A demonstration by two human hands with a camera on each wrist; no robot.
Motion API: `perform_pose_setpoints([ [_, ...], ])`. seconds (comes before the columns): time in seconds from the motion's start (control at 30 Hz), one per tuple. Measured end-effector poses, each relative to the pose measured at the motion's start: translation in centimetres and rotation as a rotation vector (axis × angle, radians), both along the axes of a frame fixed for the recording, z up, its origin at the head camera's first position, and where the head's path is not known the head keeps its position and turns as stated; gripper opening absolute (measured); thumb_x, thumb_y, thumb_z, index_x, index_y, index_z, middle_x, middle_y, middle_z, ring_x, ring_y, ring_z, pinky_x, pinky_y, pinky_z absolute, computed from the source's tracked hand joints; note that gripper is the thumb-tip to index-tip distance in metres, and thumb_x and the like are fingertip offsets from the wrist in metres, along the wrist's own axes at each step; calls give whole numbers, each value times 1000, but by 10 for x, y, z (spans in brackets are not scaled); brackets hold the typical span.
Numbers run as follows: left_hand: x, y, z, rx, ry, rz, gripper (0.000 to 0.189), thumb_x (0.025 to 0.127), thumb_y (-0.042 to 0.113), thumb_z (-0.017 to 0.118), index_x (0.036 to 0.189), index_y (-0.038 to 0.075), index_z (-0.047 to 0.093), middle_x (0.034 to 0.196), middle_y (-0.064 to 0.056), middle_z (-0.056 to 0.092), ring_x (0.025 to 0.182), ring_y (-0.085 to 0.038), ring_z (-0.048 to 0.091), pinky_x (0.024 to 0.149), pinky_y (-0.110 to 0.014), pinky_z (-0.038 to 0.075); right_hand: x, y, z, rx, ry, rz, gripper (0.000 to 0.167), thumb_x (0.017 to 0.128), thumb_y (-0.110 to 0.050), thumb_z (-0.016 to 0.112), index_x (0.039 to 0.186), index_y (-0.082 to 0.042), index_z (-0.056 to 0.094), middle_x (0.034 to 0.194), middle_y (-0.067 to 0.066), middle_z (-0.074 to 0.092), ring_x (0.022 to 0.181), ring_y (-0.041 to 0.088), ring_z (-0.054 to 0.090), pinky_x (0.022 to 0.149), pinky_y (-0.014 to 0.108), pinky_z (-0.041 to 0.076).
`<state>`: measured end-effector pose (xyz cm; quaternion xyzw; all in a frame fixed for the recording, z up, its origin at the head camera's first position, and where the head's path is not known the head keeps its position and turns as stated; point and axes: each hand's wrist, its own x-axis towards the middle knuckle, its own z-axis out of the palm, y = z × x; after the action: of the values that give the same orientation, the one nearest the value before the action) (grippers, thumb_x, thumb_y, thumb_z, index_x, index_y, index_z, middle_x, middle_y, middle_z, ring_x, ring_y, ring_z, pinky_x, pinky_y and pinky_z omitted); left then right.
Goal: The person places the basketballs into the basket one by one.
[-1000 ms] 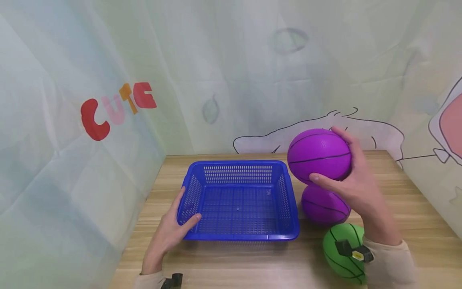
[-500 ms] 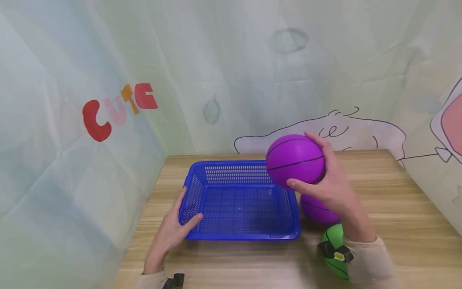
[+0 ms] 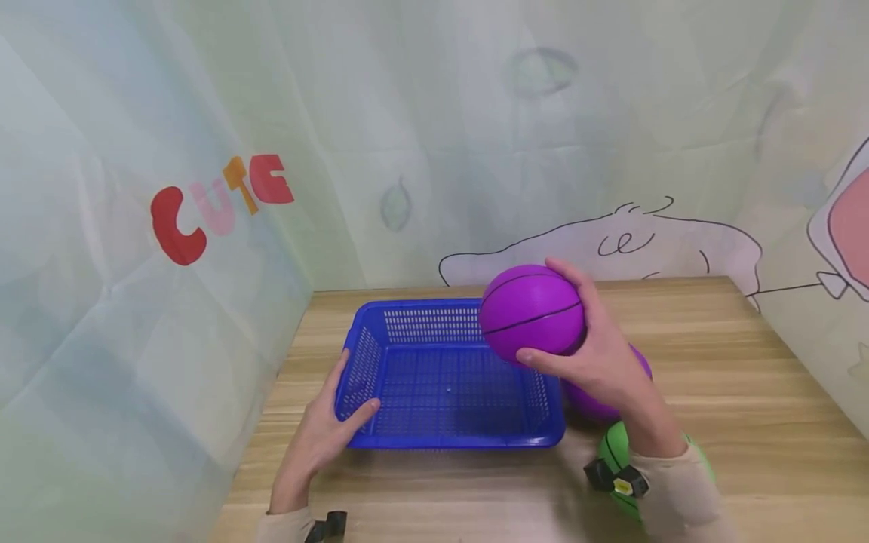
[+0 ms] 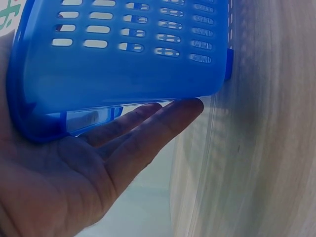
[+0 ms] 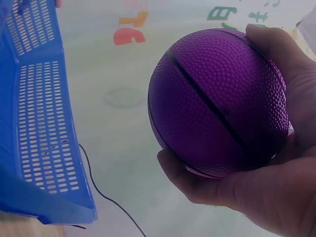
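Observation:
My right hand [image 3: 600, 358] holds a small purple basketball [image 3: 532, 313] over the right part of a blue plastic basket [image 3: 455, 441]. In the right wrist view the purple ball [image 5: 217, 103] sits between thumb and fingers, apart from the basket wall [image 5: 47, 128]. At the basket's left side my left hand [image 3: 322, 430] grips the rim, thumb over the inside and fingers outside. The left wrist view shows those fingers [image 4: 148, 138] lying along the outer wall [image 4: 128, 74]. Nothing lies on the basket's visible floor.
Right of the basket on the wooden table [image 3: 767, 392] is a second purple ball [image 3: 591, 403], partly hidden by my right hand. Nearer me sits a green ball [image 3: 614, 445], partly behind my sleeve. Printed cloth [image 3: 380, 113] hangs behind and at both sides.
My right hand has carried the purple basketball leftward and slightly down, from above the other purple ball to over the basket. My left hand and the basket have stayed in place.

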<state>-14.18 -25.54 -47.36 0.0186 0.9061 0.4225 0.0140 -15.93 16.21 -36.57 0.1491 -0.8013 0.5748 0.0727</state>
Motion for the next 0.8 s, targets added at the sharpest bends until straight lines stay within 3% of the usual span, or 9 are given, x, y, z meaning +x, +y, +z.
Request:
perform_pose_setpoints([
  [0.23,0,1,1,-12,0,1,105,104,51,72,182,22,7,182,-26,24,161,-57,34,125,-78,31,-3,-7,-15,59,-4,25,115,81,-27,102,170,-47,32,163,11,47,131,43,67,102,61,61],
  [0.47,2,0,2,-6,9,0,105,104,50,73,182,21,8,181,-26,25,159,-57,36,125,-78,33,-7,-18,-34,191,17,27,121,71,-39,107,166,-26,33,154,14,56,124,37,70,98,55,64],
  [0.73,0,0,2,-7,20,-10,104,105,48,72,181,18,8,182,-26,24,160,-56,35,125,-77,31,-6,-23,-51,393,23,48,120,67,-50,106,166,-36,41,151,14,51,126,40,65,89,59,66],
  [0.8,0,0,1,-6,17,-8,104,105,48,72,181,19,8,182,-25,24,161,-56,34,126,-77,31,-7,-25,-55,441,36,48,121,66,-50,106,167,-35,42,148,14,55,126,41,65,94,63,64],
])
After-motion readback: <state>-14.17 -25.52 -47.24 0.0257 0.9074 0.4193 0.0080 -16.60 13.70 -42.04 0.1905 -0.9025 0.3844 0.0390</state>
